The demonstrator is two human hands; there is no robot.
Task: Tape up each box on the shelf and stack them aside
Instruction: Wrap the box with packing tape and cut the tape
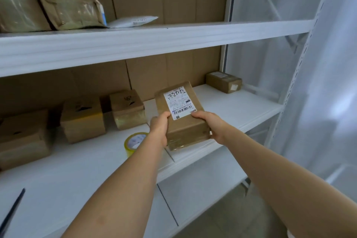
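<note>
Both hands held 1 brown cardboard box [181,114] above the front edge of the white middle shelf [241,106]. Left hand [159,129] gripped its left side, thumb curled on top by the shipping label [178,102]; right hand [210,125] gripped the right side, fingers curled over the top edge. Box tilted, label up. Tape roll [134,142] stood on the shelf just left of the left wrist. 3 taped boxes [83,120] sat further left, 1 small box [224,81] at the far right back. Upper shelf [135,38] carried stacked parcels [71,12] and a white mailer [133,21].
</note>
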